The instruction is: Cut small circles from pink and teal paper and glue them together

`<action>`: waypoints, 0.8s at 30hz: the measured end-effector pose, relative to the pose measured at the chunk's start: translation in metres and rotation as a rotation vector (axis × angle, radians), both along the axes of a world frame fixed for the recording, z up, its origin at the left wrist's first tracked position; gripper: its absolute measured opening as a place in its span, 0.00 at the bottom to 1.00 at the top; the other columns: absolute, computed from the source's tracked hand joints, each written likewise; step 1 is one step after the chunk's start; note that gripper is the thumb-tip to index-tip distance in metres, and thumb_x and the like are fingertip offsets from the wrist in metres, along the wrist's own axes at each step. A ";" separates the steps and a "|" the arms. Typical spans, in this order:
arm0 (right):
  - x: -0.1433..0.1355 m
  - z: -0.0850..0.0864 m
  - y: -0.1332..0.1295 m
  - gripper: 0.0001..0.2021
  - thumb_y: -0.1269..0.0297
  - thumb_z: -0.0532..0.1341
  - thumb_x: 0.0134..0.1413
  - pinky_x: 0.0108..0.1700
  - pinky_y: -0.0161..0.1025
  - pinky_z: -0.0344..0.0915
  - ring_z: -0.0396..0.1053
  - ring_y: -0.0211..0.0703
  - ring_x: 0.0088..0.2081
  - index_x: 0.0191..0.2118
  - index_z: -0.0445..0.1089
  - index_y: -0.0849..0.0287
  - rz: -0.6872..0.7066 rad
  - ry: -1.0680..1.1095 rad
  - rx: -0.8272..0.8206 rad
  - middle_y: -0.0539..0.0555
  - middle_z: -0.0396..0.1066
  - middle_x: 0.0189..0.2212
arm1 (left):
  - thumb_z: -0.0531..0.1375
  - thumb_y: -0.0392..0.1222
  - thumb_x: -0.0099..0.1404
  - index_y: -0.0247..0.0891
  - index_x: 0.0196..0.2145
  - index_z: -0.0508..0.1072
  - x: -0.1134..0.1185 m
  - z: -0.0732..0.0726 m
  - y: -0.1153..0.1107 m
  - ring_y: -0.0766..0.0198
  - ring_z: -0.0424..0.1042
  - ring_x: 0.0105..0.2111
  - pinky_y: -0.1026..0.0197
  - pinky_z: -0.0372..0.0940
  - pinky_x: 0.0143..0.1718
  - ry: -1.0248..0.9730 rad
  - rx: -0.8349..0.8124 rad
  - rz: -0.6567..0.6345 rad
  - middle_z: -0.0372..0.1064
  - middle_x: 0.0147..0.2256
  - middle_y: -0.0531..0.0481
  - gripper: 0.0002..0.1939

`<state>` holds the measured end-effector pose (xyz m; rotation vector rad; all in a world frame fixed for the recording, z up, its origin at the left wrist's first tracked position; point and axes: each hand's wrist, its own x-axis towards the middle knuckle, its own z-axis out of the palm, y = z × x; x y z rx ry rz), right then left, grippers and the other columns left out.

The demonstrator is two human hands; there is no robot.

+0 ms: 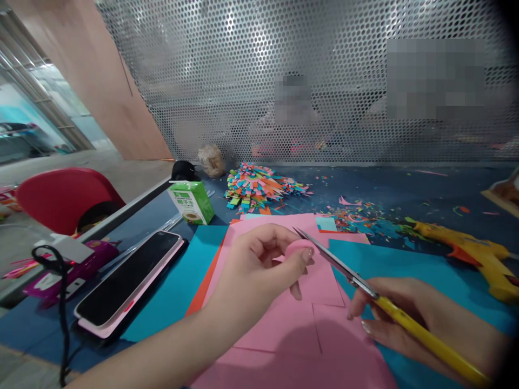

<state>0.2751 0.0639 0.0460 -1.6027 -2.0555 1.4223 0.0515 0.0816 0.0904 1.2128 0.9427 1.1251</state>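
My left hand (267, 265) pinches a small curled piece of pink paper (300, 247) between thumb and fingers, above a stack of pink sheets (279, 329). In my right hand (417, 313) is a pair of scissors (357, 281) with yellow handles and silver blades. The blade tips lie right beside the curled pink piece, pointing up and left. Blue paper (409, 275) spreads under the right hand, and an orange sheet edge (206, 281) shows left of the pink stack.
A pile of fringed coloured paper (255, 186) stands behind, with paper scraps (360, 216) to its right. A yellow glue gun (470, 243) lies at right. On the left are a phone (130, 278), a green-white carton (192, 202) and a black cable (65, 302). Perforated metal (227, 59) closes off the back.
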 end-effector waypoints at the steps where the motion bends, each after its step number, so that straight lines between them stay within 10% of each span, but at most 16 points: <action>1: 0.000 0.000 0.000 0.11 0.54 0.58 0.47 0.25 0.35 0.48 0.50 0.39 0.24 0.30 0.68 0.57 -0.001 -0.001 0.015 0.44 0.52 0.20 | 0.65 0.36 0.58 0.33 0.25 0.71 0.000 0.000 0.000 0.73 0.67 0.18 0.71 0.68 0.17 -0.002 -0.008 -0.001 0.68 0.23 0.55 0.07; 24: 0.015 -0.028 0.002 0.12 0.58 0.63 0.46 0.24 0.34 0.54 0.59 0.41 0.24 0.39 0.70 0.52 -0.013 0.069 -0.065 0.45 0.63 0.21 | 0.64 0.32 0.59 0.31 0.23 0.71 0.001 -0.001 0.003 0.74 0.67 0.16 0.72 0.67 0.16 -0.153 -0.123 -0.075 0.71 0.21 0.54 0.09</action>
